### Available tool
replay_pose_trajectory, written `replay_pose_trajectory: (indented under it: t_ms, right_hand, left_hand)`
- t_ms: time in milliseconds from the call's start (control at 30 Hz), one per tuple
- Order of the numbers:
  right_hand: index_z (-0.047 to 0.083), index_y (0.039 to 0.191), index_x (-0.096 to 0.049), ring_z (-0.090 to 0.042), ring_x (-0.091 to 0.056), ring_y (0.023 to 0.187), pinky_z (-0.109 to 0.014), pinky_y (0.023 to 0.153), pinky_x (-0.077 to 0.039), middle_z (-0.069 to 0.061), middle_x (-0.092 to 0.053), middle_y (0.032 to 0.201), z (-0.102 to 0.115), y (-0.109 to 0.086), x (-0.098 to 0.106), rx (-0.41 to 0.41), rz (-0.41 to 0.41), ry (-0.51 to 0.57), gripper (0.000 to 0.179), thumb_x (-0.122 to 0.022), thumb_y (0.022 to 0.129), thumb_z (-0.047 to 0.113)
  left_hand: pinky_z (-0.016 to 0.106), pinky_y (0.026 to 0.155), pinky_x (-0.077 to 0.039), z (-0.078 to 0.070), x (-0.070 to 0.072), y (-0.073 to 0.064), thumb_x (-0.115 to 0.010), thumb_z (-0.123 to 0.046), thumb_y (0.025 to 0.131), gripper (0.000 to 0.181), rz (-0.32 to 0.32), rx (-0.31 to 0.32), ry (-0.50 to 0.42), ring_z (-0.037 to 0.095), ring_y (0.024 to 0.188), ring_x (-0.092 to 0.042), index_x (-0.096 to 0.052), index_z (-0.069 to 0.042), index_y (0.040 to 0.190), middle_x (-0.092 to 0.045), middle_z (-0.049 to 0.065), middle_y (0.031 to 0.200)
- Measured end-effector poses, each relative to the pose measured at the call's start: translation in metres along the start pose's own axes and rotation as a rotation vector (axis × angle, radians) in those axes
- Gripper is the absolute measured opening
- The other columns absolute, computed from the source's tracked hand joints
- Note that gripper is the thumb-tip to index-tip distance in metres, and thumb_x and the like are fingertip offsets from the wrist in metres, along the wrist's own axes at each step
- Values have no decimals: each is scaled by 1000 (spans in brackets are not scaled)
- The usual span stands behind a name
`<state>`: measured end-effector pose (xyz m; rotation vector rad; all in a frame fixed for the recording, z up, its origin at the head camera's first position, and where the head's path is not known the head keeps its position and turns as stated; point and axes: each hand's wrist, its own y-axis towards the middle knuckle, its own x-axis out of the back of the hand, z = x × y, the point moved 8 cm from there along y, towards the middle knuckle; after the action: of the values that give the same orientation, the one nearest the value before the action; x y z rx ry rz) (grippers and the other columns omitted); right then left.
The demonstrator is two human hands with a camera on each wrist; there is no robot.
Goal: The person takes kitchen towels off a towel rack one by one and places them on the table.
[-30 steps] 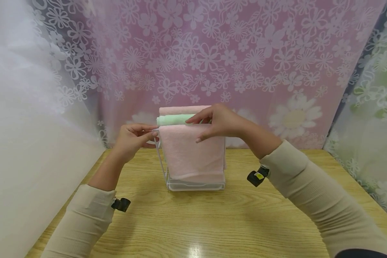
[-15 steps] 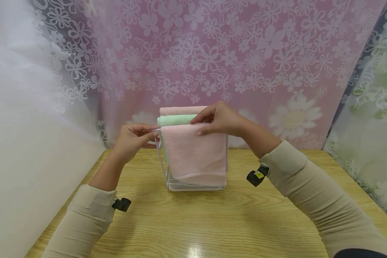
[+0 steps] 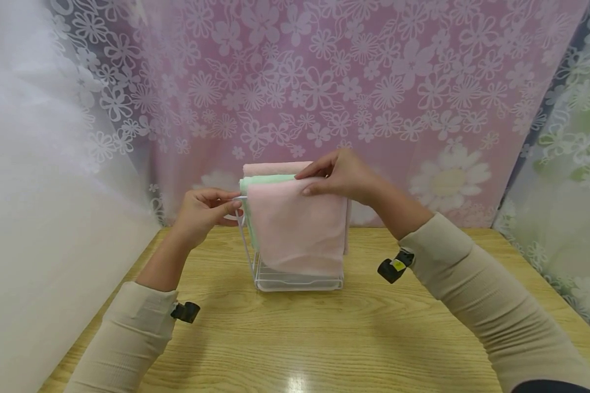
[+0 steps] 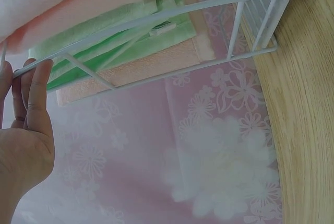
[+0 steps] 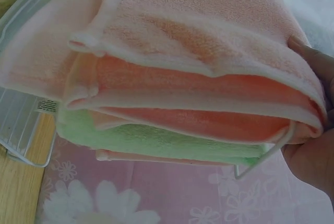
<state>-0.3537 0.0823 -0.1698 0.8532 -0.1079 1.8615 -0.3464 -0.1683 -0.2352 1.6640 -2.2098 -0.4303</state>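
Note:
A white wire rack (image 3: 300, 282) stands on the table with folded towels draped over it. My left hand (image 3: 200, 214) pinches the rack's top left corner between thumb and fingers. With thumb and fingertips my right hand (image 3: 349, 177) pinches the top fold of the front pink towel (image 3: 295, 229), which is raised a little above the rack's top bar. Behind it hang a light green towel (image 3: 270, 180) and another pink towel (image 3: 275, 168). Layered edges of the held pink towel (image 5: 172, 25) face the right wrist view. A small label (image 4: 163, 28) shows on the green towel in the left wrist view.
The wooden table (image 3: 295, 333) carries the rack near its back edge. Behind hangs a pink flowered curtain (image 3: 295, 82). A white sheet (image 3: 54, 191) bounds the left side, and a pale flowered curtain (image 3: 570, 191) the right.
My right hand has closed its thumb onto the front pink towel and lifted it slightly, so its lower hem sits higher. The left hand has stayed at the rack's corner.

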Motion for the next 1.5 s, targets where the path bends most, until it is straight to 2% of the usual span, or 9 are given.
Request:
replay_pose_trajectory:
  t_ms: [167, 400, 700, 967, 1267, 1400, 1500]
  right_hand:
    - [11, 99, -79, -21, -68, 84, -28, 66, -58, -5, -74, 95, 6, -2, 10, 9, -45, 25, 26, -87, 75, 17]
    - [10, 98, -80, -20, -67, 84, -27, 66, -57, -5, -74, 96, 14, -5, 18, 36, -75, 14, 26, -88, 74, 16]
    - [10, 97, -80, -19, -65, 80, -23, 60, -54, -5, -74, 96, 15, -11, 26, 19, -93, 1, 27, -88, 73, 16]
    - [10, 97, -79, -20, -66, 79, -24, 62, -56, -6, -74, 95, 22, -19, 33, 20, -97, 1, 25, -88, 74, 16]
    - [7, 95, -79, -24, -68, 75, -30, 61, -60, -8, -74, 92, 24, -29, 34, 59, -86, 16, 22, -87, 75, 15]
    - [9, 93, -80, -23, -68, 74, -29, 58, -58, -7, -74, 90, 23, -36, 33, 68, -101, 11, 22, -88, 74, 16]
    - [8, 93, -80, -21, -67, 75, -26, 57, -56, -6, -74, 89, 24, -41, 33, 84, -110, 31, 23, -88, 73, 13]
  left_hand:
    - [49, 69, -59, 0, 1, 1, -69, 1, 89, 9, -10, -3, 15, 20, 74, -70, -76, -2, 94, -72, 6, 88]
    - [50, 68, -59, -1, 1, 1, -70, -1, 89, 9, -19, -11, 15, 22, 73, -70, -73, 5, 95, -73, 9, 89]
    - [48, 68, -60, -1, 0, 1, -69, -2, 90, 6, -22, -4, 63, 23, 74, -70, -74, -5, 88, -71, 13, 90]
    - [45, 67, -60, -2, 0, 2, -68, -3, 92, 6, -21, -23, 100, 22, 73, -70, -71, -1, 87, -71, 7, 85]
    - [41, 66, -61, -2, -1, 2, -67, -6, 93, 10, -23, -8, 125, 20, 74, -69, -68, 3, 87, -69, 8, 84]
    - [41, 67, -61, -1, -2, 3, -68, -6, 93, 12, -20, -6, 126, 18, 74, -69, -68, 5, 88, -68, 12, 85]
    - [42, 68, -61, -1, -3, 3, -67, -6, 93, 13, -18, -3, 125, 18, 74, -69, -67, 6, 89, -68, 11, 84]
